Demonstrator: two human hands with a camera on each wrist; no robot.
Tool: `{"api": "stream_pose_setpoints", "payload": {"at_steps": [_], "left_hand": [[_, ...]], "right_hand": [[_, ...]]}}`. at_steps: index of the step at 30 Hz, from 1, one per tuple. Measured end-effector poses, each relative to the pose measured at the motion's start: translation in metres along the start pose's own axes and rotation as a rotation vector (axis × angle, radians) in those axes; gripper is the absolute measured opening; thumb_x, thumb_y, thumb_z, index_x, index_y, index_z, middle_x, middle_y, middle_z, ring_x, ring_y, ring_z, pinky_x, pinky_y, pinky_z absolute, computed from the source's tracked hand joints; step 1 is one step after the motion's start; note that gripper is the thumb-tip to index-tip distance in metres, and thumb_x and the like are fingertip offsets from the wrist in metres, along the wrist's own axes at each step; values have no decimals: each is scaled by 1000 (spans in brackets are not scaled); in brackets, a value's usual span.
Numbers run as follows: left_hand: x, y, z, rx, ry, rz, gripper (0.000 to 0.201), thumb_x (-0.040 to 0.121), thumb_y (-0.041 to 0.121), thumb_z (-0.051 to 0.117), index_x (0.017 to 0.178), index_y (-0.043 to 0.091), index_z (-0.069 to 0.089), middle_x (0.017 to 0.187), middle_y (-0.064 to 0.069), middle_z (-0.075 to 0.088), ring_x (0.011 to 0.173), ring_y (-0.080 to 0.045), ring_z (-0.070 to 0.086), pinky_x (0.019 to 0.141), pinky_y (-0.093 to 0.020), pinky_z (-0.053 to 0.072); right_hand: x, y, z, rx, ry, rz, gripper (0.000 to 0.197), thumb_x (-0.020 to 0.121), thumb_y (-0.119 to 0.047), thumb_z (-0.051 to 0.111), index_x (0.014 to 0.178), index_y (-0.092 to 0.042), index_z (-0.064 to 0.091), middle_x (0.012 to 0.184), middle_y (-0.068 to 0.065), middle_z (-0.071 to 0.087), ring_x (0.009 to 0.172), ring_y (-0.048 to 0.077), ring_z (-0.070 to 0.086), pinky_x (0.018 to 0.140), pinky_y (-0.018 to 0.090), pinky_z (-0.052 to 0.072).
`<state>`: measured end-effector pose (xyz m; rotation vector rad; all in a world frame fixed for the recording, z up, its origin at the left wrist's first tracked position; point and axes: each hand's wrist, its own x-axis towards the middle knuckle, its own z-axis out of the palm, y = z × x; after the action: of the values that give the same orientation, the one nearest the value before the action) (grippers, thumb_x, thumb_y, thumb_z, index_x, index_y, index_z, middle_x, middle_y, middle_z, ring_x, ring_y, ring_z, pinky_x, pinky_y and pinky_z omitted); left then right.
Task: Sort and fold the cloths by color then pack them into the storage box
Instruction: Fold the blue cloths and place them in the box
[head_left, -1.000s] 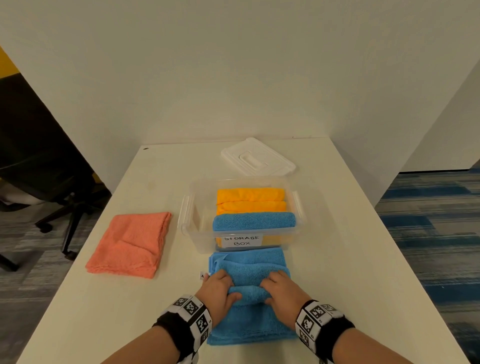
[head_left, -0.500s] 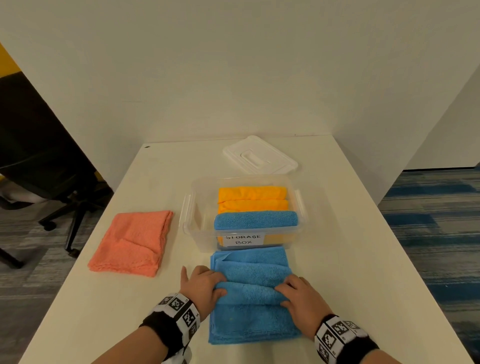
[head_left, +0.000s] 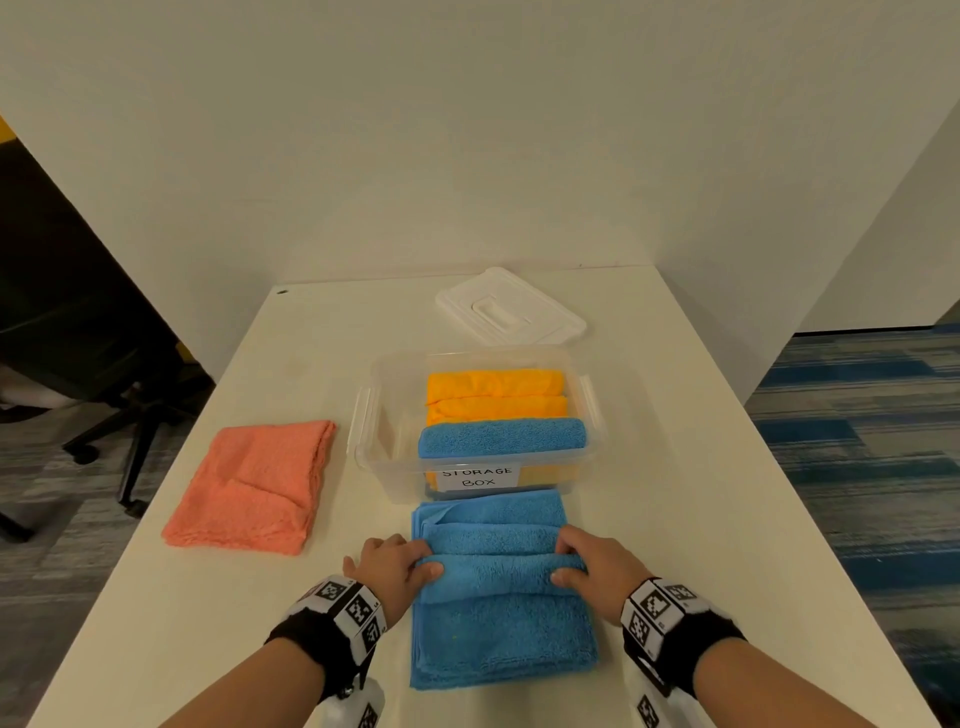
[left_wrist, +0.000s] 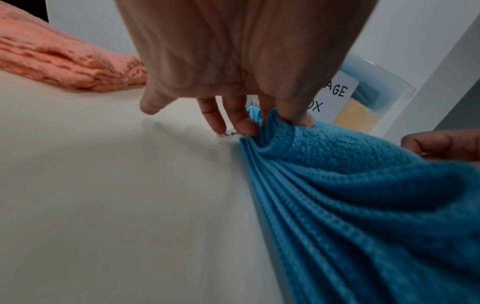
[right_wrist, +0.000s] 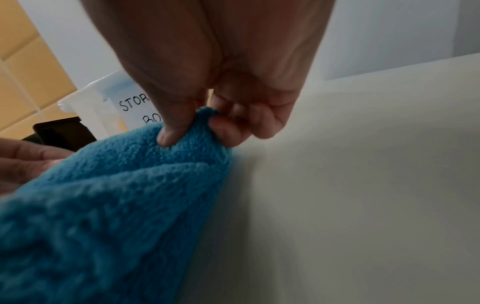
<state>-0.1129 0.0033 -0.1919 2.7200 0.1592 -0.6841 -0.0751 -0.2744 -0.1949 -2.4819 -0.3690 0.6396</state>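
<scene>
A blue cloth (head_left: 501, 629) lies on the table just in front of the clear storage box (head_left: 595, 415), with a raised fold across its middle. My left hand (head_left: 400, 564) pinches the left end of that fold (left_wrist: 275, 131), and my right hand (head_left: 592, 564) pinches the right end (right_wrist: 192, 131). Inside the box lie folded orange-yellow cloths (head_left: 493, 395) and a folded blue cloth (head_left: 501, 437). A folded salmon-pink cloth (head_left: 254, 488) rests on the table to the left.
The white box lid (head_left: 509, 309) lies behind the box near the wall. A black office chair (head_left: 78, 322) stands off the table's left side. Blue striped carpet (head_left: 852, 467) shows on the right.
Both hands slid outward along the fold, from the middle of the blue cloth to its left and right edges. The cloth stayed in place.
</scene>
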Motion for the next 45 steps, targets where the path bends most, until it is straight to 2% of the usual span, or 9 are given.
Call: {"api": "stream_pose_setpoints", "payload": {"at_steps": [6,11,14,18,25,31,38,41,45], "left_hand": [[3,5,5,77,36,-54,37,98,53,23,108,36,55,113,6,47,117,-20,40,100,-46,32],[0,17,-1,174,159,-47,29,94,54,35,107,37,54,113,7,43,109,-17,41,91,-40,37],[-5,35,-13,258,290,136,24,90,31,47,113,25,45,115,3,43,106,-21,43,86,-37,35],[-11,62,-5,415,200,431,38,85,6,46,122,13,44,120,-6,43,109,-27,44,88,-36,36],[-4,59,13,371,99,363,32,96,29,45,126,16,47,124,-4,48,115,-26,45,98,-38,36],[16,59,10,251,132,225,30,100,35,36,120,24,55,120,6,57,117,-20,38,95,-35,31],[21,63,7,139,209,214,10,95,23,40,102,30,38,103,14,63,105,-15,39,89,-33,25],[22,64,2,132,173,237,7,96,24,37,97,30,39,100,13,60,103,-15,40,87,-33,26],[19,71,-9,218,259,322,16,75,20,69,85,27,59,92,5,51,93,-22,50,72,-34,32]], "right_hand": [[8,2,-2,75,6,1,28,93,-18,56,73,-32,41,73,-8,49,60,1,44,60,18,36],[8,0,-4,113,20,32,30,95,-13,51,68,-26,45,71,-4,51,39,1,48,49,14,41],[11,-4,-5,72,32,56,33,94,-15,53,65,-27,45,74,-5,51,48,3,49,55,17,43],[14,-9,-9,5,12,94,32,94,-17,54,64,-28,47,77,-8,50,59,10,52,63,19,45],[19,-14,-8,-49,25,148,25,90,-19,57,73,-27,40,83,-5,52,80,17,54,75,29,43],[11,-46,-1,-463,-11,-77,30,82,7,44,103,-14,47,106,6,45,74,29,49,58,32,32],[8,-34,5,-424,20,-166,35,94,-27,52,124,-12,46,121,6,49,101,26,55,79,32,42],[10,-33,5,-455,12,-156,35,94,-23,53,127,-12,45,124,6,49,107,25,52,88,34,44],[20,-33,-3,-473,-2,-126,29,97,-24,45,124,-16,51,121,5,52,112,25,49,86,35,45]]}}
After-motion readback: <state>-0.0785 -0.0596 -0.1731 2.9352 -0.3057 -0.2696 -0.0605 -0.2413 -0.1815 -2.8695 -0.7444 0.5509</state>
